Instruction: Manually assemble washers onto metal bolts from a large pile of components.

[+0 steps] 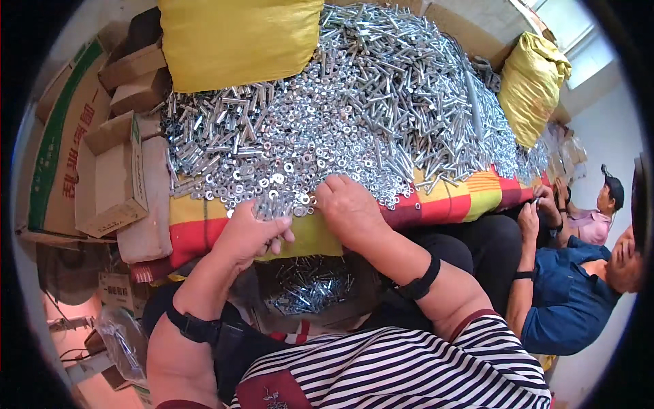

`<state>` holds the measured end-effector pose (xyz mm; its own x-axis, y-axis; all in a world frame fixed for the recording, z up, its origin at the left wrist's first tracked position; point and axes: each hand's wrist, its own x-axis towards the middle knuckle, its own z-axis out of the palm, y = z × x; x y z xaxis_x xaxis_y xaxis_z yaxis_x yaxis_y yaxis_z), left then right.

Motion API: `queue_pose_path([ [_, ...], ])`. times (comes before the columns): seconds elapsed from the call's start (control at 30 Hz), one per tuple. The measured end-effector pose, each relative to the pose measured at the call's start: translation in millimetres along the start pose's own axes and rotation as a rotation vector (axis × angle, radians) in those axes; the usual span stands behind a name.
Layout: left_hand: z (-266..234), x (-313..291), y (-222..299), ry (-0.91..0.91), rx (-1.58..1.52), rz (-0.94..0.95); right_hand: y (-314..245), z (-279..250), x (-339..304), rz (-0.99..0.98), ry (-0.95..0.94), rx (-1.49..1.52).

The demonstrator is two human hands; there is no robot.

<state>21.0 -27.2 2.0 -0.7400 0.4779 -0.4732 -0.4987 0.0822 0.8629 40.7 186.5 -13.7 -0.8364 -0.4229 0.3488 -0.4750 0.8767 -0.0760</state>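
Observation:
My left hand [253, 233] is closed around a small bunch of silvery metal fasteners [274, 207], held upright between thumb and fingers at the near edge of the pile. Beside it, my right hand [349, 208] reaches into the loose washers and nuts [317, 140] with its fingers curled down and pressed together. Whatever its fingertips pinch is hidden. Long bolts or rods [409, 88] are heaped to the far right, and short metal sleeves [221, 116] to the left. Below my hands, an open box [334, 312] contains a heap of shiny bolts [306, 283].
A checked cloth [446, 204] covers the table's near edge. One yellow sack [238, 44] stands behind the pile, another yellow sack [535, 85] at the far right. An open cardboard box [112, 180] sits left. Two co-workers [569, 293] are seated to my right.

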Motion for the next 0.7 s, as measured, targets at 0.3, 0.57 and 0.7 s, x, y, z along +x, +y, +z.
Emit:
queue_pose_path([
  [0.3,6.6,14.6,-4.4,0.142,-0.046,0.146,10.1,-17.5,-3.4,0.328,0.034,0.306],
  [0.57,14.3,22.2,-12.1,0.145,-0.081,0.188,7.7,-15.1,0.7,0.213,-0.02,0.242],
  [0.7,14.8,20.4,-10.3,0.161,-0.05,0.145,-1.2,-13.2,0.8,0.172,-0.171,0.101],
])
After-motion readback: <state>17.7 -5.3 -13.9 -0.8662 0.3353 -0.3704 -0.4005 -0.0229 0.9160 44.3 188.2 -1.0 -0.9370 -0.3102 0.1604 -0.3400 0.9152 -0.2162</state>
